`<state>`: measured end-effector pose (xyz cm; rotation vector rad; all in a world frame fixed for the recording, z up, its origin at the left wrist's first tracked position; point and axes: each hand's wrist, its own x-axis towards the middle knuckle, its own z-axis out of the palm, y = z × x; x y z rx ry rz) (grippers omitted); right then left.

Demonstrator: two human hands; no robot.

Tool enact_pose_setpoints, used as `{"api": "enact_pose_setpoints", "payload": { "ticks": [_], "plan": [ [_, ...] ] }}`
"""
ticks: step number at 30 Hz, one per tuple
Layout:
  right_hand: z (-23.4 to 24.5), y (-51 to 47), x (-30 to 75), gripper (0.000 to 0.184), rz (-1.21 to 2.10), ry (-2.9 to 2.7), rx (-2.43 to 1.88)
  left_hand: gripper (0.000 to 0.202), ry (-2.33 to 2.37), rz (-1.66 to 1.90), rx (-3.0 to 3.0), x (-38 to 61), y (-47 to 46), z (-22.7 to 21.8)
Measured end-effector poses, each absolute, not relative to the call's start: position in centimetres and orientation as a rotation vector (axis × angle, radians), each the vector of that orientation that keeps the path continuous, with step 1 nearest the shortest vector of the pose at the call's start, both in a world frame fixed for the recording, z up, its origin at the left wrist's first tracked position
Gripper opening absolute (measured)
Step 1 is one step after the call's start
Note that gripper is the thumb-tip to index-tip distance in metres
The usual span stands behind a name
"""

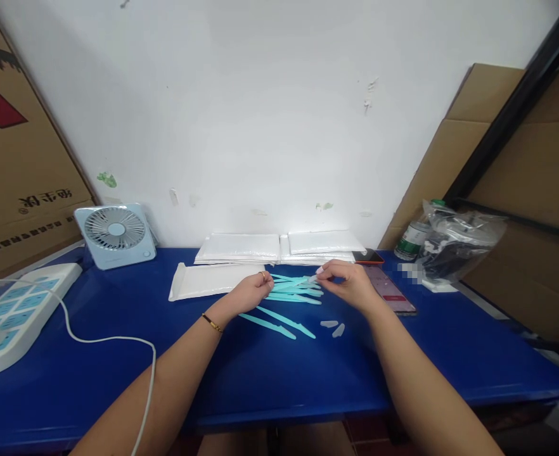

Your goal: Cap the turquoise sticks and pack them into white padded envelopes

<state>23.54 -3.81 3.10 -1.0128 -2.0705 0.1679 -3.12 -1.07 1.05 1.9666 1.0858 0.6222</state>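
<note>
My left hand [253, 292] is closed around the handle end of a turquoise eyebrow razor [293, 284], which points to the right. At its far end, my right hand [348, 282] pinches a small translucent blade cap [313, 278]; whether the cap sits on the blade, I cannot tell. Several more turquoise razors [303, 300] lie in a loose pile just under my hands, partly hidden. Nearer to me, two razors [277, 326] rest apart on the blue table [279, 380]. Two loose translucent caps [329, 323] lie to the right of them.
White padded packets [236, 247] are stacked along the wall, with another packet [208, 280] left of my hands. A phone [391, 291] lies to the right, near a bagged dark item [443, 253] and a bottle [411, 240]. At left are a fan [116, 234], power strip [27, 310] and white cable [113, 339].
</note>
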Motion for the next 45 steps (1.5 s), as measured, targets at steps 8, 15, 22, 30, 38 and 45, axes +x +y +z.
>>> {"api": "enact_pose_setpoints", "payload": {
  "ticks": [8, 15, 22, 30, 38, 45],
  "plan": [
    [2.6, -4.0, 21.8, 0.013, 0.225, -2.167, -0.906, 0.029, 1.041, 0.569, 1.973, -2.3, -1.3, 0.6],
    [2.1, -3.1, 23.4, 0.010, 0.402, -2.102, -1.257, 0.024, 1.113, 0.701, 2.366, -2.6, -1.7, 1.5],
    [3.0, -3.9, 25.2, 0.019, 0.844, -2.550, -1.368, 0.014, 0.983, 0.223, 2.565, -2.3, -2.3, 1.3],
    [2.4, -3.6, 24.3, 0.021, 1.102, -2.231, -1.424, 0.016, 1.205, 0.375, 2.383, -2.8, -1.8, 1.7],
    [2.8, -3.6, 24.2, 0.022, 1.093, -2.132, -1.334, 0.012, 1.225, 0.420, 2.395, -3.0, -1.6, 1.7],
    [2.8, -3.7, 23.9, 0.022, 1.062, -2.134, -1.320, 0.014, 1.209, 0.432, 2.408, -3.2, -1.5, 1.6]
  ]
}}
